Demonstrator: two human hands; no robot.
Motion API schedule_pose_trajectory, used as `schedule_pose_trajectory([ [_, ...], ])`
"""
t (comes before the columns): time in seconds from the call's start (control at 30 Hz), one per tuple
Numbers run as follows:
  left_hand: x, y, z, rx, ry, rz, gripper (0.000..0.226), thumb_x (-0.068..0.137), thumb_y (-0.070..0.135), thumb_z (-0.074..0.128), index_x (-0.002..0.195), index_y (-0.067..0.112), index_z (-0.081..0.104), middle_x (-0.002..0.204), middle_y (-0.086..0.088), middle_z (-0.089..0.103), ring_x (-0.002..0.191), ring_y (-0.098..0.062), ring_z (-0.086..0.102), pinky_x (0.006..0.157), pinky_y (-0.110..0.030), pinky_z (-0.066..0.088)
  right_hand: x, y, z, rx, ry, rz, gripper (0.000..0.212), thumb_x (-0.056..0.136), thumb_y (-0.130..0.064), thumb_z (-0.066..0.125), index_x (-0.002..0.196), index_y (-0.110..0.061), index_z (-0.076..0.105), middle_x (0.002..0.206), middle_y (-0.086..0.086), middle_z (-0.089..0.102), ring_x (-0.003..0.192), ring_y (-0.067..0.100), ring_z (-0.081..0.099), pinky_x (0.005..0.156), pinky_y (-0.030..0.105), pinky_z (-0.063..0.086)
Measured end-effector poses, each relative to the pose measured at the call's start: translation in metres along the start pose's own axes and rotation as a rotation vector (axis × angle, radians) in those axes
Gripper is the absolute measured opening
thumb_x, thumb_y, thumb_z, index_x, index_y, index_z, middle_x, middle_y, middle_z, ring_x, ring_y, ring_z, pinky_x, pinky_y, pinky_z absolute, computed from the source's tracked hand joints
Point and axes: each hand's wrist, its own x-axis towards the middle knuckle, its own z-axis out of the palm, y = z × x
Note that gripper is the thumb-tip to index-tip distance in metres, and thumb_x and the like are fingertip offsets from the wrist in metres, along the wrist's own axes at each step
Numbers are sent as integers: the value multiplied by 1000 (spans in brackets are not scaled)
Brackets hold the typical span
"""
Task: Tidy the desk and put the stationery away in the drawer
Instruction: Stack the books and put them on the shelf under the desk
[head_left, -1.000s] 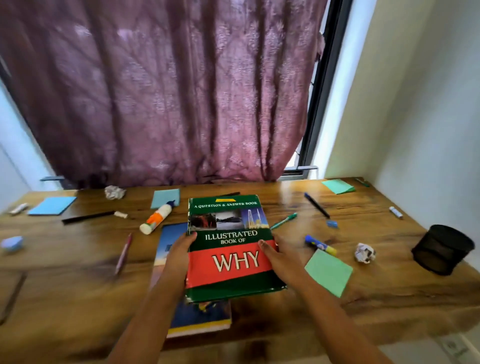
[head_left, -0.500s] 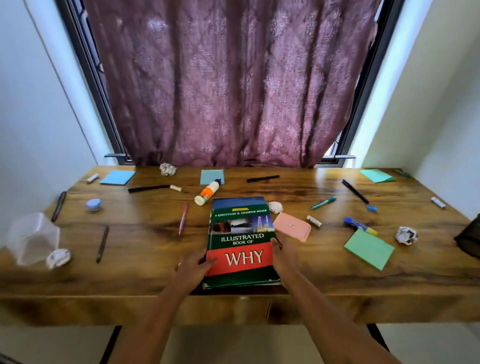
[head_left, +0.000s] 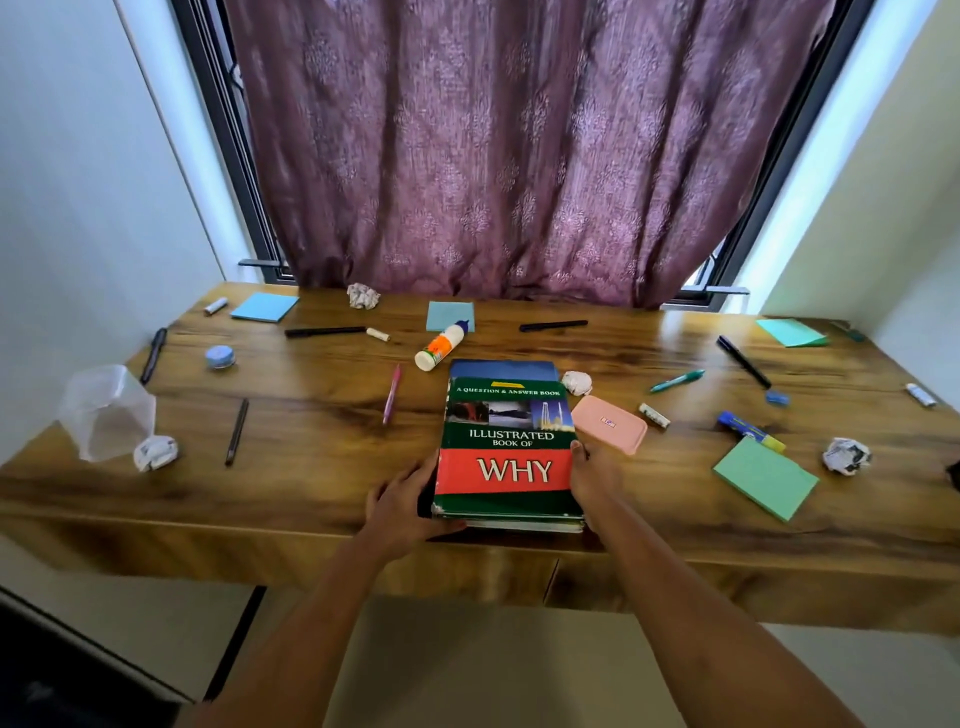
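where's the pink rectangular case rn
In the head view, the pink rectangular case lies on the wooden desk just right of the green-and-red book, above the right hand.

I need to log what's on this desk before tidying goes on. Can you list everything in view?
Book "Illustrated Book of Why": 1, green and red, front centre, stacked on a blue book.
Case: 1, pink, right of the books.
Glue bottle: 1, white and orange, lying behind the books.
Paper balls: 4, white, scattered.
Sticky note pads: 4, two blue at the back, two green at right.
Pens and markers: about 8, mostly black, one pink, one green, scattered.
Plastic container: 1, clear, left edge.
Desk: 1, brown wood.
Curtain: 1, purple, behind.
Left hand: grip on the books' left edge.
Right hand: grip on the right edge.
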Motion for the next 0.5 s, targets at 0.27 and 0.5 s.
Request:
schedule_pose_trajectory([
  [0.27,1,-3,3,-2,21,-33,99,72,69,60,150,39,7,153,6,30,142,-18,23,115,-46,9,-3,-2,6,-29,90,41,36,102,-34,36,111,-8,60,108,14,65,95,27,60,71,31,39],
  [0.5,-4,3,4,67,51,-5,91,81,59,60,148,41,2,155,7,25,145,-15,14,115,-44,5,8,2,-4,-176,83,49,41,100,-41,36,115,-10,60,109,12,65,100,27,61,76,35,44],
])
